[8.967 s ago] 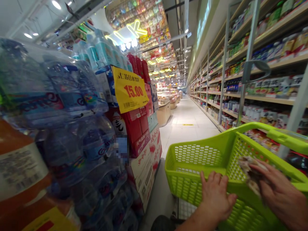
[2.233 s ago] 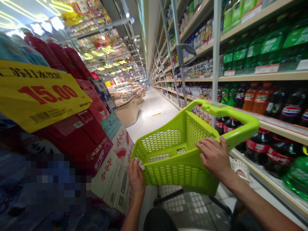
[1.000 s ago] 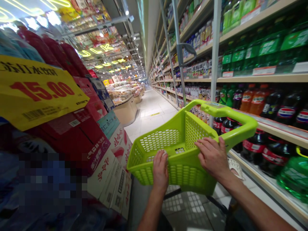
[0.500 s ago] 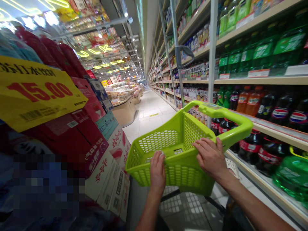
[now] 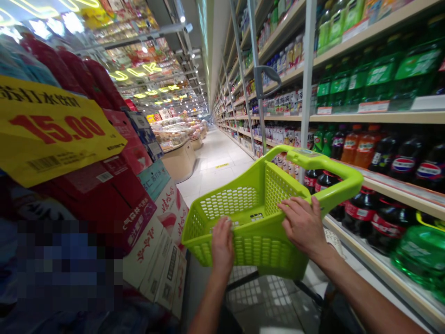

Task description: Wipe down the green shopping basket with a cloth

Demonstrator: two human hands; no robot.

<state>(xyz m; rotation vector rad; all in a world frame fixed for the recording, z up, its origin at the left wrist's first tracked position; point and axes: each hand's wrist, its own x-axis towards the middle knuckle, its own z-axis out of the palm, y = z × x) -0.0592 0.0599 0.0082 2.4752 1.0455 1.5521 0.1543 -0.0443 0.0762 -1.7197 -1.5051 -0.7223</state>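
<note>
Shifted slightly left, left hand point(image 5: 222, 245) curls over one green basket point(image 5: 264, 249); right hand point(image 5: 304, 225) lies spread on it.

A long supermarket aisle runs ahead over a pale tiled floor point(image 5: 208, 183). Tall shelves point(image 5: 347, 116) of bottled drinks line the right. On the left, stacked red cartons point(image 5: 114, 195) stand under a yellow price sign point(image 5: 52, 130). Neon ceiling lights point(image 5: 139, 72) glow above low display islands point(image 5: 179, 160).

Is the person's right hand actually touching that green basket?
Touching. The head view shows the right hand lying on the basket's near rim, fingers spread, beside the handle.
</note>
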